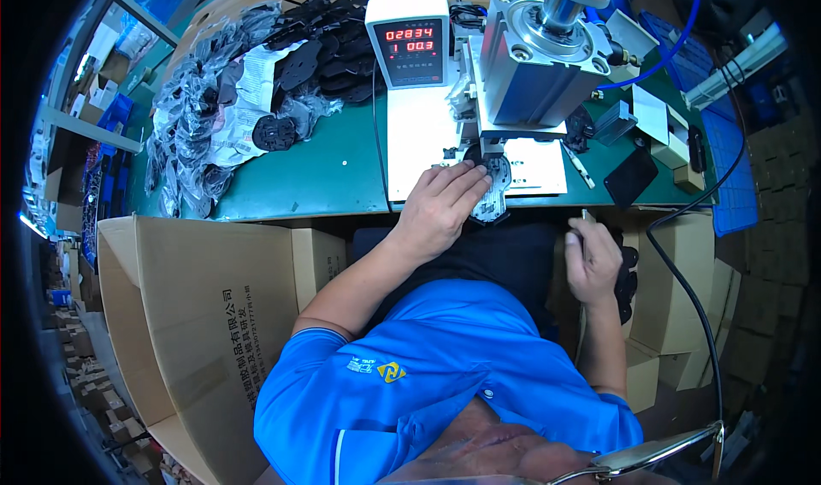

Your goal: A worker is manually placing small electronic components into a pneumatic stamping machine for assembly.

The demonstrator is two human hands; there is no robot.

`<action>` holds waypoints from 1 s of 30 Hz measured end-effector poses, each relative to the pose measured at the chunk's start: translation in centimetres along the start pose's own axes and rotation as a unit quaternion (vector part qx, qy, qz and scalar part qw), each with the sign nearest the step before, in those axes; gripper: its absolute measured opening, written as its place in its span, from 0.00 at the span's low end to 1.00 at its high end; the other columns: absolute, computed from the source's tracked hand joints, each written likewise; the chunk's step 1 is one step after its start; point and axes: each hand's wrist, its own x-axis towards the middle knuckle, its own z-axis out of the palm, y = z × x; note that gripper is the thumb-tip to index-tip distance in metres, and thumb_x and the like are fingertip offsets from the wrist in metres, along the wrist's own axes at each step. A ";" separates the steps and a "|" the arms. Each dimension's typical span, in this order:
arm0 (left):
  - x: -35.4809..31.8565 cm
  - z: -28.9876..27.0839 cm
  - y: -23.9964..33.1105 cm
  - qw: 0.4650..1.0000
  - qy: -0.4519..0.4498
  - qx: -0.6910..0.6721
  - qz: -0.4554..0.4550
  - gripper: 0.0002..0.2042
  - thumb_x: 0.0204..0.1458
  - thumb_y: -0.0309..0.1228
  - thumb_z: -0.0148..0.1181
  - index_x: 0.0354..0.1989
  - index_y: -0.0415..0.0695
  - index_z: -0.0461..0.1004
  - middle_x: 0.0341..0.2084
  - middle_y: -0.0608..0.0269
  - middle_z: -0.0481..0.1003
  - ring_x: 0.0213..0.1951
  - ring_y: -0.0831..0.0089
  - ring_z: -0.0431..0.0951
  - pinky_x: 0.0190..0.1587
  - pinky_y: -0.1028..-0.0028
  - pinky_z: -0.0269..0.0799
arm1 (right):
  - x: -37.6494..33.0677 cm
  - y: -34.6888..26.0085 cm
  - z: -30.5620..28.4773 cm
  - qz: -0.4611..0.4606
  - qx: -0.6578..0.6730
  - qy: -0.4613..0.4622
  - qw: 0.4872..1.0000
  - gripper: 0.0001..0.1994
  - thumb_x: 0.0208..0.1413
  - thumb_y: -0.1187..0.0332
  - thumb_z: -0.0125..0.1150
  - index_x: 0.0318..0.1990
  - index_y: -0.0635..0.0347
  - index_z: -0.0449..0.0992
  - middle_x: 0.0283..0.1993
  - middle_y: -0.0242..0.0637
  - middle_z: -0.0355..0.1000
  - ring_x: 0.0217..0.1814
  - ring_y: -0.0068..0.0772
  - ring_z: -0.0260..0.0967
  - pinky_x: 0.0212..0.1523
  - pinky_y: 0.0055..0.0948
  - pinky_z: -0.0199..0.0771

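Note:
Under the head of a silver pneumatic press [539,74], a flat black moulded plastic part [491,198] lies on the white base plate [419,143], its near end jutting past the table edge. My left hand [440,207] grips this part along its left side, fingers bent over it and close to the press tooling. My right hand [593,258] is off to the right, just in front of the table edge. Its fingers are curled, and the tip of a small metallic-looking piece [586,216] shows at the top of them; what it belongs to is hidden.
A white counter box [407,40] with red digits stands left of the press. Black plastic parts [333,49] and clear plastic bags [184,126] pile up on the green table [325,177]. Open cardboard boxes [205,314] flank me. A black phone-like slab [631,177] and a black cable [684,271] are at right.

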 end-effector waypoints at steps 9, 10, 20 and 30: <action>-0.7 -1.0 -0.7 0.997 -0.032 -0.075 -0.004 0.22 0.59 0.20 0.68 0.64 0.41 0.84 0.65 0.52 0.84 0.69 0.51 0.82 0.71 0.52 0.77 | 5.8 -1.8 7.9 -0.122 0.024 -0.075 0.989 0.28 0.51 0.77 0.74 0.63 0.60 0.86 0.59 0.51 0.79 0.61 0.58 0.78 0.64 0.52 0.80; -1.1 -1.4 -0.8 0.994 -0.038 -0.105 -0.010 0.23 0.57 0.18 0.69 0.63 0.40 0.84 0.66 0.50 0.83 0.69 0.48 0.82 0.74 0.50 0.76 | 5.6 -1.3 8.8 -0.133 0.023 -0.059 0.989 0.28 0.49 0.78 0.73 0.62 0.60 0.87 0.59 0.51 0.79 0.61 0.58 0.78 0.64 0.52 0.79; -6.1 -7.9 -15.5 0.930 0.135 0.219 -0.261 0.37 0.53 0.33 0.76 0.74 0.33 0.74 0.69 0.35 0.77 0.72 0.37 0.75 0.79 0.46 0.66 | 4.6 -0.7 10.1 -0.105 0.026 -0.015 0.994 0.28 0.43 0.79 0.69 0.58 0.60 0.88 0.56 0.50 0.80 0.60 0.59 0.78 0.64 0.54 0.78; -11.9 -9.4 -22.6 0.888 0.033 0.335 -0.314 0.22 0.70 0.38 0.70 0.66 0.36 0.81 0.59 0.40 0.85 0.61 0.38 0.83 0.65 0.48 0.77 | 4.6 -0.2 11.8 -0.115 0.056 0.045 0.991 0.28 0.44 0.76 0.73 0.58 0.53 0.88 0.55 0.44 0.80 0.59 0.55 0.80 0.63 0.53 0.77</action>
